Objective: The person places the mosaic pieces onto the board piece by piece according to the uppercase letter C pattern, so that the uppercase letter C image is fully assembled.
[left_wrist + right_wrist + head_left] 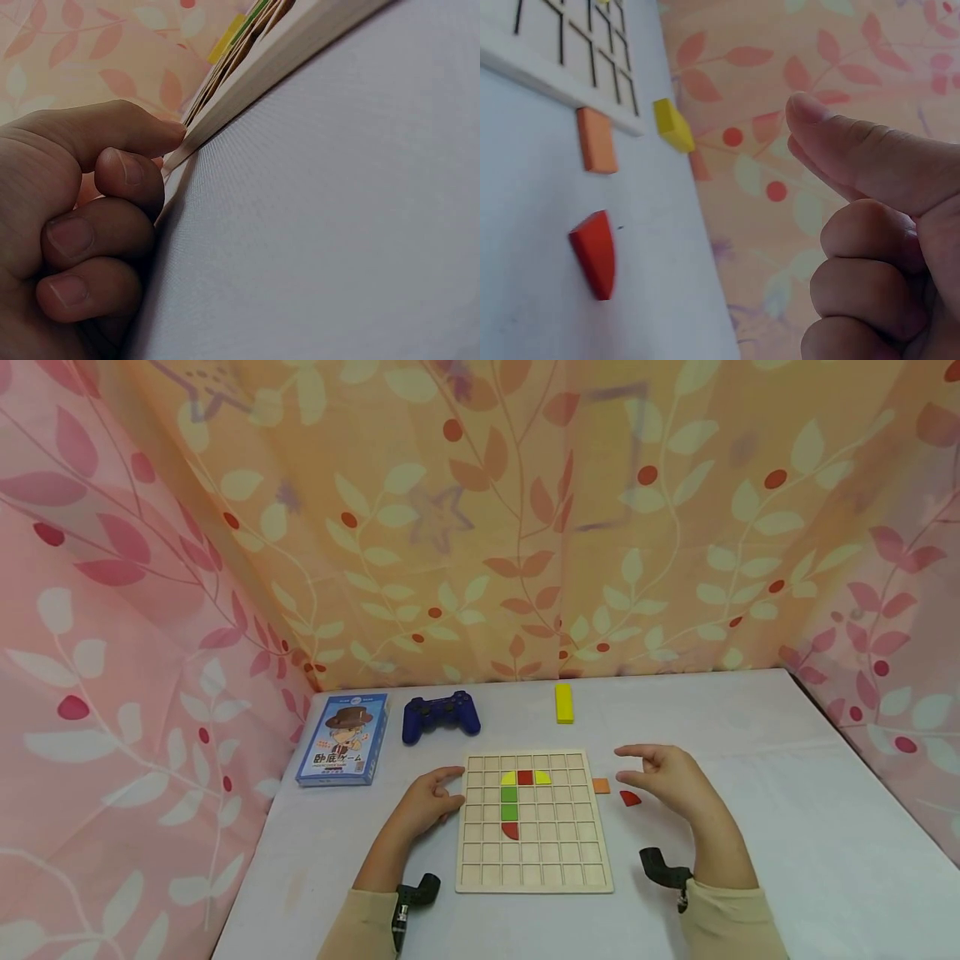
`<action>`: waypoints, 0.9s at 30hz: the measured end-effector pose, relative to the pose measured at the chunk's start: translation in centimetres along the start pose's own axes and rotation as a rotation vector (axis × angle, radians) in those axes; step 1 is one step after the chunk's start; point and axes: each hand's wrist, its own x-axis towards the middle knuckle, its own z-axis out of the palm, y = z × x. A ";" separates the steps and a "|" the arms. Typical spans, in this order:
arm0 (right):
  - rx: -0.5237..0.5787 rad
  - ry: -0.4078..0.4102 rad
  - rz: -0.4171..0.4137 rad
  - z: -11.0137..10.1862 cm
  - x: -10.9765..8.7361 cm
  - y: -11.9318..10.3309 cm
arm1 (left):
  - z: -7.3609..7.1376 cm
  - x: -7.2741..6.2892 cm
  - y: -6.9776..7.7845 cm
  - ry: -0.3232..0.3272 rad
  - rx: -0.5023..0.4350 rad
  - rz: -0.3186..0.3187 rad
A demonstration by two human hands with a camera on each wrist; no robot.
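Observation:
A light wooden grid board (555, 878) lies on the white cloth in the head view. Several coloured pieces sit in its cells, among them a red square (525, 777), a green square (510, 812) and a red quarter-round (511, 831). My left hand (422, 807) touches the board's left edge with thumb and index finger apart, the other fingers curled in the left wrist view. Right of the board, my right hand (667, 781) hovers with nothing in it, thumb and index finger spread. Near it lie an orange square piece (596, 140) and a red quarter-round piece (595, 255).
At the back left stand a blue card game box (342, 741) and a dark blue game controller (441, 717). A yellow block (564, 703) is near the far table edge. Patterned curtains (480, 527) hang behind and on both sides.

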 end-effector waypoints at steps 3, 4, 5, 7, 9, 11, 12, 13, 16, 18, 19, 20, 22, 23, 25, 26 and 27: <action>-0.008 -0.019 0.023 0.7 0.6 0.9 | 0.0 0.0 0.1 0.001 -0.004 0.000; -0.010 -0.026 0.033 0.9 0.8 1.1 | 0.0 0.0 0.1 0.002 -0.005 0.000; -0.013 -0.033 0.044 1.2 1.0 1.4 | 0.0 -0.1 0.1 0.002 -0.007 0.004; -0.021 -0.044 0.058 1.7 1.3 1.9 | -0.1 -0.1 0.1 0.003 -0.008 0.006; -0.022 -0.056 0.065 2.1 1.5 2.2 | -0.1 -0.1 0.1 0.005 -0.009 0.002; -0.019 -0.065 0.060 2.5 1.6 2.5 | -0.1 -0.1 0.0 0.006 -0.010 -0.003; -0.018 -0.068 0.058 2.7 1.6 2.6 | -0.1 -0.1 0.0 0.005 -0.010 -0.006; -0.019 -0.072 0.053 2.9 1.7 2.7 | -0.1 -0.1 0.1 0.005 -0.009 -0.005; -0.032 -0.078 0.057 3.4 1.7 2.8 | -0.1 -0.1 0.1 0.003 -0.006 -0.001; -0.051 -0.077 0.063 3.8 1.8 2.9 | -0.1 -0.2 0.1 0.002 -0.003 0.004; -0.064 -0.078 0.061 3.9 1.8 2.9 | -0.1 -0.2 0.1 0.001 -0.002 0.006; -0.078 -0.076 0.061 4.1 1.8 3.0 | -0.1 -0.1 0.1 0.001 -0.002 0.006; -0.098 -0.073 0.057 4.3 1.8 2.9 | -0.1 -0.1 0.2 0.000 0.000 0.009; -0.108 -0.071 0.056 4.3 1.8 2.9 | -0.1 -0.1 0.2 -0.001 0.001 0.010; -0.119 -0.067 0.057 4.4 1.8 2.7 | -0.1 -0.1 0.1 -0.001 0.000 0.012; -0.118 -0.067 0.060 4.4 1.8 2.7 | -0.1 -0.1 0.1 -0.001 0.001 0.014; -0.116 -0.067 0.062 4.4 1.8 2.6 | -0.1 0.0 0.0 -0.002 0.001 0.016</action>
